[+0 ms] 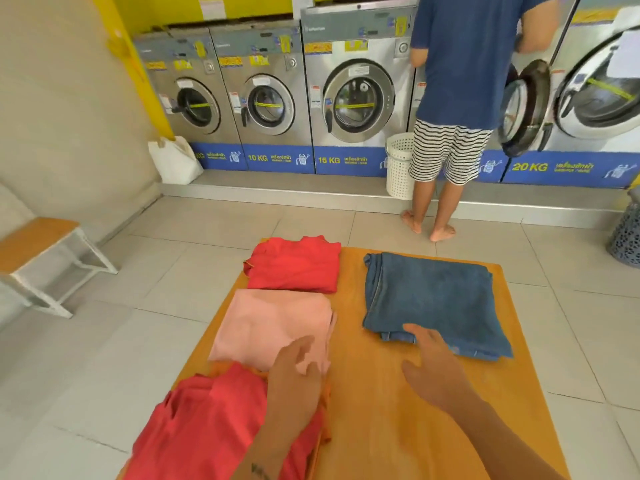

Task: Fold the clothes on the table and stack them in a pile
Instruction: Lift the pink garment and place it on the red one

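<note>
On the orange wooden table [381, 427] lie several folded clothes. A red shirt [294, 265] sits at the far left, a pale pink shirt [273, 323] just in front of it, and another red garment [214, 420] nearest me at the left. Folded blue jeans [436, 303] lie at the right. My left hand [294, 372] hovers open over the near right corner of the pink shirt. My right hand [433, 365] is open, its fingertips at the near edge of the jeans.
A person in a blue shirt and striped shorts [460, 98] stands at the washing machines [356, 91] beyond the table, beside a white laundry basket [398, 164]. A small wooden bench [41, 254] stands at the left wall. A patterned stool [627, 233] is at the right.
</note>
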`<state>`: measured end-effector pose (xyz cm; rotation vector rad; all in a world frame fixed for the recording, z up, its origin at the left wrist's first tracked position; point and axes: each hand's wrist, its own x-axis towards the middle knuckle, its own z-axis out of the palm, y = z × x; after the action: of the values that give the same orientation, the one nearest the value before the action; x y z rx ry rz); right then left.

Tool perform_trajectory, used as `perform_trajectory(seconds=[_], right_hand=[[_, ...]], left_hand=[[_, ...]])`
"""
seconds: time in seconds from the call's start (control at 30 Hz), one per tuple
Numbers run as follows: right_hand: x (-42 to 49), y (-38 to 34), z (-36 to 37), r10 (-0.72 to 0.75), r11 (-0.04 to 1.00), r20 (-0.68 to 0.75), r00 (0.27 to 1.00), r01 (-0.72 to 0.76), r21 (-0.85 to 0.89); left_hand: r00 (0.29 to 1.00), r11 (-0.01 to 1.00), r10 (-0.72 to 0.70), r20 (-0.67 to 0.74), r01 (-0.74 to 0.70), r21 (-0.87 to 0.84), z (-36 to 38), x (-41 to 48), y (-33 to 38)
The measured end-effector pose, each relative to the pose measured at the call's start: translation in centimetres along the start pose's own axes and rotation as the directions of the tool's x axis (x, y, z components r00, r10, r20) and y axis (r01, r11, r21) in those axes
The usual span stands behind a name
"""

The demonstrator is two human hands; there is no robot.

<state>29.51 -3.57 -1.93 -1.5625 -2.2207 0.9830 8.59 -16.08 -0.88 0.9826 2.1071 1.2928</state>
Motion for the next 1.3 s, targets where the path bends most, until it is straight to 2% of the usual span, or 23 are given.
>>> perform_trajectory(seconds=[0.1, 0.17, 0.23, 0.3, 0.4, 0.5, 0.57, 0.7, 0.8, 0.9, 1.07, 1.2, 1.3], right_hand=[[0.9, -3.1, 1.8, -0.016, 0.99, 0.075, 0.997, 0.005, 0.14], [1.7, -4.9, 3.3, 0.015, 0.973, 0.125, 0.992, -0.044, 0.226], [2.4, -6.9, 4.7, 0.09, 0.936, 0.173, 0.981, -0.143, 0.322], [3.3, -8.6, 6.5, 0.177, 0.881, 0.22, 0.959, -0.255, 0.4], [4.6, -10.4, 9.7, 0.273, 0.803, 0.229, 0.934, -0.353, 0.48], [6.3, -11.8, 12.3, 0.339, 0.773, 0.162, 0.927, -0.373, 0.513], [7.0, -12.6, 13.2, 0.338, 0.758, 0.134, 0.932, -0.353, 0.549], [8.1, -14.1, 14.9, 0.325, 0.752, 0.14, 0.935, -0.346, 0.561], [8.2, -15.3, 15.0, 0.297, 0.79, 0.099, 0.95, -0.303, 0.533], [8.1, -16.4, 13.5, 0.225, 0.88, 0.005, 0.974, -0.205, 0.428], [9.8, -17.8, 7.9, 0.143, 0.918, 0.01, 0.99, -0.137, 0.371], [14.6, -18.4, 5.8, 0.115, 0.925, -0.06, 0.992, -0.085, 0.37], [20.0, -18.1, 6.7, 0.115, 0.937, -0.14, 0.983, -0.061, 0.344]], left_hand=[[0.979, 0.984, -0.027, -0.204, -0.01, -0.176, -3.0, 1.0, -1.1], [0.948, 0.971, -0.058, -0.313, -0.019, -0.238, -4.9, 2.6, -2.2], [0.931, 0.981, -0.074, -0.357, 0.003, -0.196, -6.6, 5.0, -3.7], [0.932, 0.997, -0.052, -0.358, 0.029, -0.068, -8.2, 7.8, -5.9], [0.957, 0.989, -0.097, -0.272, 0.123, 0.08, -10.0, 11.7, -9.4], [0.974, 0.93, -0.208, -0.088, 0.225, 0.292, -11.0, 14.8, -12.2], [0.976, 0.886, -0.217, 0.03, 0.184, 0.426, -10.8, 15.8, -13.0], [0.959, 0.954, -0.192, 0.209, 0.132, 0.27, -10.6, 17.5, -12.8], [0.915, 0.972, -0.234, 0.327, 0.231, 0.049, -11.2, 18.4, -11.8], [0.9, 0.915, -0.223, 0.376, 0.326, -0.237, -12.5, 18.4, -10.1], [0.956, 0.91, -0.053, 0.289, 0.165, -0.38, -14.6, 19.3, -6.7], [0.972, 0.966, 0.112, 0.206, -0.058, -0.252, -13.9, 24.4, -4.2], [0.968, 0.969, 0.208, 0.139, -0.185, -0.167, -11.6, 29.0, -3.9]])
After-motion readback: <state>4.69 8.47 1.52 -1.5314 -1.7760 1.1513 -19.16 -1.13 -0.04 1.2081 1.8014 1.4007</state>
